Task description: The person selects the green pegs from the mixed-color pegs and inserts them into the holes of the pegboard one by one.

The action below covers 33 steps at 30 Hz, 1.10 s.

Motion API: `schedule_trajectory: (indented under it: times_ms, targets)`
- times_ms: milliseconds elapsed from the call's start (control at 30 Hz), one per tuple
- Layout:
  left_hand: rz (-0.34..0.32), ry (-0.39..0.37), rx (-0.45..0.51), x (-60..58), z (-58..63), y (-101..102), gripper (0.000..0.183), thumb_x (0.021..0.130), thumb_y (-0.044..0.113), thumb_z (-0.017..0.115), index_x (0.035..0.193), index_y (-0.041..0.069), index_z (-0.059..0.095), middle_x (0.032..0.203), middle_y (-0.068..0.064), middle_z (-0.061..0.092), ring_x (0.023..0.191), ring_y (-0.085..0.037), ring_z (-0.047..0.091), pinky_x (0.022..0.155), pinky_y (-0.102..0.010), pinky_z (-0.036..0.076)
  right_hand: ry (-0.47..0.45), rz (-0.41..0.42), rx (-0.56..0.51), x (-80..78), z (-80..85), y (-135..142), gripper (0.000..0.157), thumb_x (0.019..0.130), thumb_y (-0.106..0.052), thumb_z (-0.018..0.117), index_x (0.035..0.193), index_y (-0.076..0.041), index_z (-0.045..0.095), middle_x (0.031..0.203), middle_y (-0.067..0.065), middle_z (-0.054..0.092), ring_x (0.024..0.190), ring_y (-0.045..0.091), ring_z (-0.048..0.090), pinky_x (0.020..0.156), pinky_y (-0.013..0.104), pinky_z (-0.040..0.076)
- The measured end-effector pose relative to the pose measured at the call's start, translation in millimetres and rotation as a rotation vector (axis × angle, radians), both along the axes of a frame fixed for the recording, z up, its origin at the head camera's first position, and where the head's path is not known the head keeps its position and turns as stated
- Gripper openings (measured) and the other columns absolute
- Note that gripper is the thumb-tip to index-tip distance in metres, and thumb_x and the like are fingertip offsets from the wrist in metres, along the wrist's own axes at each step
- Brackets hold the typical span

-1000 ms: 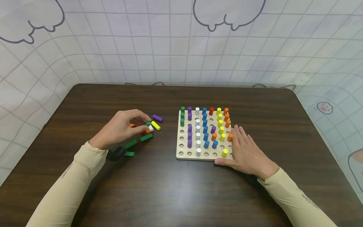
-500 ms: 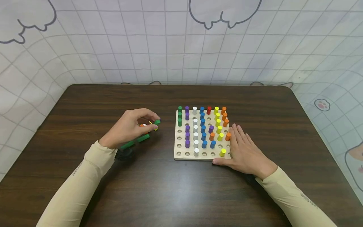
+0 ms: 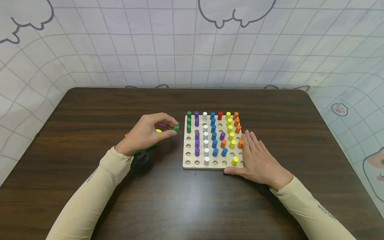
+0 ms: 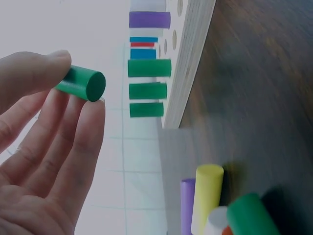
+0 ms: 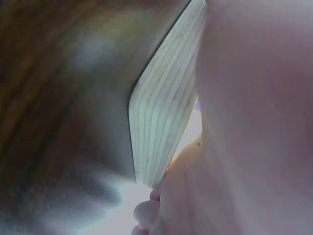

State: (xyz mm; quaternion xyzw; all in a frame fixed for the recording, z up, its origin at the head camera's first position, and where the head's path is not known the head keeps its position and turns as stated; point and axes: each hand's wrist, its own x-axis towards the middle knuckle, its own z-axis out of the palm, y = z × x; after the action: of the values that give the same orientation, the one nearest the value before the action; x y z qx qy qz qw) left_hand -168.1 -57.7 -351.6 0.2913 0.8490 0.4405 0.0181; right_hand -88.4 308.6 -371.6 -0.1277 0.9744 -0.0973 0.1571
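Between thumb and fingertips, my left hand [image 3: 151, 131] pinches a green peg [image 4: 82, 83], held just left of the wooden pegboard [image 3: 192, 165]. The board bears columns of upright coloured pegs. Three green pegs [image 4: 149, 68] stand at the far end of its left column, with bare holes nearer me. My right hand [image 3: 261, 161] lies with straight fingers along the board's right edge, its thumb at the near right corner. In the right wrist view, the board's layered side [image 5: 159, 105] shows beside that hand.
Loose pegs lie on the dark wooden table [image 3: 180, 203], partly hidden under my left hand. The left wrist view shows a yellow peg [image 4: 207, 196], a purple peg [image 4: 187, 205] and another green peg [image 4: 250, 215] there. A gridded white cloth [image 3: 168, 43] hangs behind the table.
My left hand has moved right from the loose pegs towards the board, carrying the green peg. My right hand has stayed at the board's edge. The head view has shifted slightly.
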Motion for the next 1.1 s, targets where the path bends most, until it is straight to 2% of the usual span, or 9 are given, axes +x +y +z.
schedule_trajectory:
  times_ms: [133, 433, 767, 1100]
  targets:
    - [0.004, -0.003, 0.010, -2.5, -1.3, 6.3, 0.020, 0.090, 0.017, 0.082, 0.108, 0.019, 0.074, 0.103, 0.006, 0.076, 0.094, -0.007, 0.070, 0.092, -0.027, 0.061, -0.005, -0.004, -0.001, 0.2, 0.7, -0.5, 0.135, 0.081, -0.088, 0.055, 0.163, 0.007, 0.005, 0.173, 0.028, 0.002, 0.162, 0.047, 0.004, 0.128, 0.068, 0.014]
    - [-0.003, -0.074, 0.016, -5.8, -4.8, 17.1, 0.025, 0.092, 0.016, 0.080, 0.115, 0.010, 0.072, 0.108, -0.004, 0.076, 0.097, -0.014, 0.072, 0.093, -0.035, 0.062, 0.006, 0.000, 0.004, 1.0, 1.8, -1.6, 0.135, 0.081, -0.088, 0.055, 0.163, 0.007, 0.006, 0.173, 0.028, 0.004, 0.161, 0.048, 0.006, 0.128, 0.068, 0.016]
    - [0.000, -0.087, -0.014, -7.4, -14.3, 22.6, 0.024, 0.091, 0.016, 0.081, 0.114, 0.015, 0.072, 0.107, 0.000, 0.075, 0.096, -0.013, 0.071, 0.092, -0.036, 0.063, -0.004, -0.003, 0.005, -0.6, 0.9, -0.5, 0.136, 0.081, -0.088, 0.056, 0.163, 0.007, 0.004, 0.173, 0.027, 0.002, 0.162, 0.047, 0.004, 0.128, 0.068, 0.014]
    - [-0.008, -0.108, 0.020, -8.4, -20.3, 26.1, 0.024, 0.091, 0.016, 0.081, 0.113, 0.015, 0.072, 0.106, -0.001, 0.076, 0.095, -0.013, 0.072, 0.090, -0.033, 0.063, -0.004, -0.004, 0.001, 0.7, 1.5, -1.0, 0.135, 0.082, -0.087, 0.056, 0.163, 0.007, 0.004, 0.173, 0.028, 0.002, 0.162, 0.047, 0.004, 0.128, 0.069, 0.014]
